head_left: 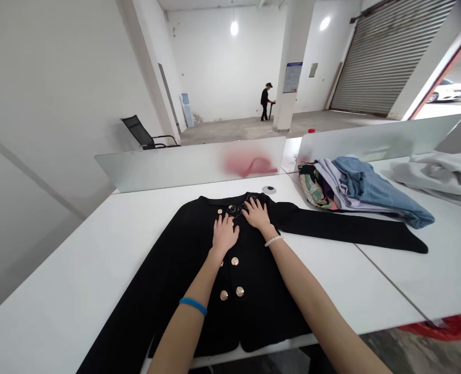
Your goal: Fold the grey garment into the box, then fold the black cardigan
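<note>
A black long-sleeved jacket (pixel 199 259) with gold buttons lies front up on the white table (pixel 98 249), its collar at the far side. One sleeve stretches out to the right; the other slants down to the left and leaves the view. My left hand (pixel 226 234) rests flat on the upper front, just below the collar buttons, fingers extended. Close by on the right, my right hand (pixel 258 214) lies with fingers spread over a dark, shiny trim (pixel 238 210) near the neckline. Neither hand grips the cloth visibly.
Folded clothes (pixel 363 182), with blue denim on top, are piled at the back right, beside grey-white fabric (pixel 444 171). Frosted partitions (pixel 191 163) line the table's far edge. A red-lined bin (pixel 448 328) stands below at right. Farther back are a chair (pixel 139 132) and a person (pixel 265 101).
</note>
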### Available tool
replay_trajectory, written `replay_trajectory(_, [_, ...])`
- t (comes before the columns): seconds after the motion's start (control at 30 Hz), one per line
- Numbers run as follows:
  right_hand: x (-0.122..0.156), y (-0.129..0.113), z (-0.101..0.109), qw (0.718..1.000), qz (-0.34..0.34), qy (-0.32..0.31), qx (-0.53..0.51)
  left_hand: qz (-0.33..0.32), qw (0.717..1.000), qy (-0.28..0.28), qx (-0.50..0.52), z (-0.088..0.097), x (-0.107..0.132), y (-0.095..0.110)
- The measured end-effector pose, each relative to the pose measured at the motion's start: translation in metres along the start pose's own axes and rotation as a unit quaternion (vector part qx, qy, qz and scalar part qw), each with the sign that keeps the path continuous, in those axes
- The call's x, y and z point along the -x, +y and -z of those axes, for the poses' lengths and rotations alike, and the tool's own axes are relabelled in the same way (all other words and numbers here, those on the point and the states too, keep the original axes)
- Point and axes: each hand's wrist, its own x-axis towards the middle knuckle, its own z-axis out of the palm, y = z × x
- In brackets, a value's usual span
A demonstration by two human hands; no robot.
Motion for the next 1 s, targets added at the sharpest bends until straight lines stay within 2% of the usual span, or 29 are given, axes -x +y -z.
replay_trajectory(0.17, [-0.012, 0.012, 0.002, 0.999, -0.024, 0.027, -0.019, -0.016, 1.0, -0.01, -0.011, -0.007, -0.026, 0.003])
replay_trajectory(0.33, [-0.017, 0.008, 0.009, 0.996, -0.039, 0.064, -0.04, -0.003, 1.0, -0.021, -0.008, -0.008, -0.04, 0.002])
replay_trajectory(0.47, [-0.007, 0.009, 0.023, 0.993, -0.043, 0.095, -0.052, 0.008, 1.0, -0.024, -0.006, -0.006, -0.041, 0.001])
replay_trajectory(0.53, [0.005, 0.019, 0.038, 0.993, -0.027, 0.103, -0.056, 0.01, 1.0, -0.025, -0.008, -0.005, -0.04, 0.001])
replay_trajectory(0.63, [0.037, 0.058, 0.07, 0.992, -0.012, 0.114, -0.05, 0.018, 0.999, -0.021, -0.015, -0.002, -0.037, -0.001])
replay_trajectory(0.73, [0.088, 0.123, 0.106, 0.991, -0.055, 0.121, -0.021, 0.033, 0.999, -0.007, -0.022, 0.001, -0.033, -0.005])
replay_trajectory(0.8, [0.131, 0.169, 0.122, 0.989, -0.091, 0.12, 0.006, 0.04, 0.999, 0.002, -0.024, 0.003, -0.031, -0.007])
replay_trajectory(0.9, [0.198, 0.223, 0.125, 0.988, -0.117, 0.098, 0.04, 0.047, 0.999, 0.01, -0.023, 0.002, -0.029, -0.009])
replay_trajectory(1.0, [0.25, 0.248, 0.112, 0.982, -0.153, 0.057, 0.091, 0.052, 0.998, 0.014, -0.02, 0.0, -0.03, -0.01])
